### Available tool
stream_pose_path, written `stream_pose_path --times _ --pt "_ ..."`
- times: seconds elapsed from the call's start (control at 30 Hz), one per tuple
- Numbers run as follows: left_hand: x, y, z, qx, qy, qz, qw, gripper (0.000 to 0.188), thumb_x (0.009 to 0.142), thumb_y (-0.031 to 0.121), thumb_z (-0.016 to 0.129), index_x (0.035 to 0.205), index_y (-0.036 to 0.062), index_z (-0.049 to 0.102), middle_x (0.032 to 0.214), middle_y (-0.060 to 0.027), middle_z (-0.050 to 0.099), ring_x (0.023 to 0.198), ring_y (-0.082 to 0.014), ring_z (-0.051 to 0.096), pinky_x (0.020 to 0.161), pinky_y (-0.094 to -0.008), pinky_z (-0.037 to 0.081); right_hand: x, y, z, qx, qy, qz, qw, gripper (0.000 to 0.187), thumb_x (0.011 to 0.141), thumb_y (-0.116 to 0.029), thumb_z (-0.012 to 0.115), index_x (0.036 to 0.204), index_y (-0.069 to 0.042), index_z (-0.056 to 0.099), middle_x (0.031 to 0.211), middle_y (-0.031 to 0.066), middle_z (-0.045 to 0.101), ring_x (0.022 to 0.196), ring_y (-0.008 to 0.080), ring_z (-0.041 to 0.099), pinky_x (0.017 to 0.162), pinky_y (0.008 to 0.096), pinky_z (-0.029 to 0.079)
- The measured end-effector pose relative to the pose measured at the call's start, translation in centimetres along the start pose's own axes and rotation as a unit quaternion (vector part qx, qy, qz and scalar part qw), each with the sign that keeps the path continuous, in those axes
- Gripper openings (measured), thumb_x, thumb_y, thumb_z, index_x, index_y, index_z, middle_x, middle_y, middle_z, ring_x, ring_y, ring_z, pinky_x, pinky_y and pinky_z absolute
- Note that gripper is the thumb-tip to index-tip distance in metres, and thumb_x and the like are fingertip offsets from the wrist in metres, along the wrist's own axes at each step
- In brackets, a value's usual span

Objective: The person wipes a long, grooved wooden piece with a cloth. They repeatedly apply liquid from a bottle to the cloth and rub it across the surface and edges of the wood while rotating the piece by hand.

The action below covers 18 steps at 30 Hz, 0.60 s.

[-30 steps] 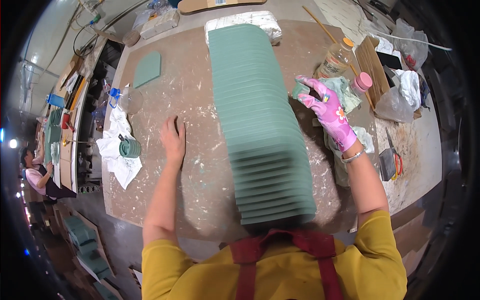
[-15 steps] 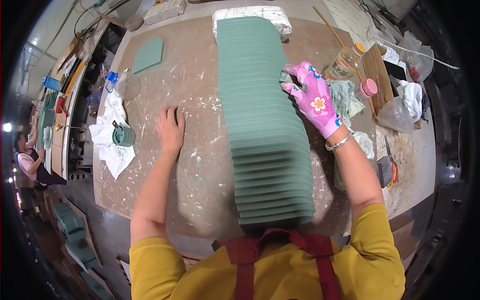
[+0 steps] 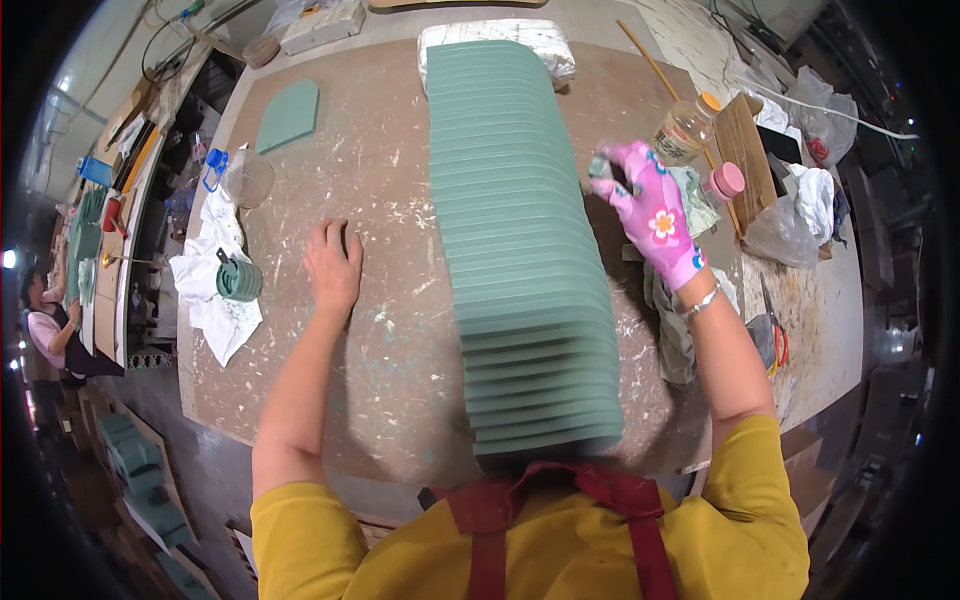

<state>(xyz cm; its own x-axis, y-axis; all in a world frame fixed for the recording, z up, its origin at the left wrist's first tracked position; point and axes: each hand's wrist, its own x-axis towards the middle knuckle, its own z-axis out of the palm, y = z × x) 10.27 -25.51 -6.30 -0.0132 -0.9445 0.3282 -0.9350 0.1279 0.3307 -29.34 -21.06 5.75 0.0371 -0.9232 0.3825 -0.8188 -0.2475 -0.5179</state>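
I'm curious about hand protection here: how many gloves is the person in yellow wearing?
1: a pink flowered glove on the right hand. The left hand, resting on the brown tabletop, is bare. Both hands are in view, so no worn glove is hidden.

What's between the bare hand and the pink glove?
In the head view, the green stack lies between the bare hand and the pink glove.

Brown, paint-flecked tabletop [image 3: 390, 400] bearing row of green slabs [image 3: 520, 220]; lone slab [image 3: 289, 115]; white cloth [image 3: 232, 328]; left hand [image 3: 335, 268]
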Motion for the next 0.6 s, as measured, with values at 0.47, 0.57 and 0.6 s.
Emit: stream_pose_path --times 0.47,0.57,0.6 --pt "0.2 -0.3 0.2 -0.001 -0.006 -0.004 1.000 0.032 0.087 0.021 0.057 0.116 0.0090 0.055 0.122 -0.0104 0.050 0.114 -0.0308 0.047 0.096 -0.0445 0.034 3.1 0.0 2.0 0.001 -0.024 -0.050 0.998 0.029 0.080 -0.019 0.066 0.105 -0.005 0.060 0.093 0.0126 0.058 0.088 0.0325 0.059 0.073 0.0406 0.048" --pt "0.4 0.2 0.2 0.003 -0.003 -0.007 1.000 0.031 0.087 0.021 0.057 0.115 0.0086 0.055 0.121 -0.0111 0.050 0.113 -0.0315 0.047 0.095 -0.0443 0.035 3.5 0.0 2.1 -0.010 -0.028 -0.053 0.998 0.028 0.078 -0.016 0.067 0.103 -0.005 0.060 0.092 0.0125 0.057 0.088 0.0323 0.058 0.073 0.0402 0.047" --pt "0.3 0.4 0.3 0.000 -0.003 -0.005 1.000 0.031 0.087 0.021 0.057 0.115 0.0086 0.055 0.121 -0.0111 0.050 0.113 -0.0315 0.047 0.095 -0.0443 0.035 3.7 0.0 2.1 -0.006 -0.010 -0.074 0.997 0.027 0.077 -0.015 0.067 0.102 -0.005 0.060 0.091 0.0125 0.057 0.088 0.0322 0.058 0.073 0.0402 0.047"
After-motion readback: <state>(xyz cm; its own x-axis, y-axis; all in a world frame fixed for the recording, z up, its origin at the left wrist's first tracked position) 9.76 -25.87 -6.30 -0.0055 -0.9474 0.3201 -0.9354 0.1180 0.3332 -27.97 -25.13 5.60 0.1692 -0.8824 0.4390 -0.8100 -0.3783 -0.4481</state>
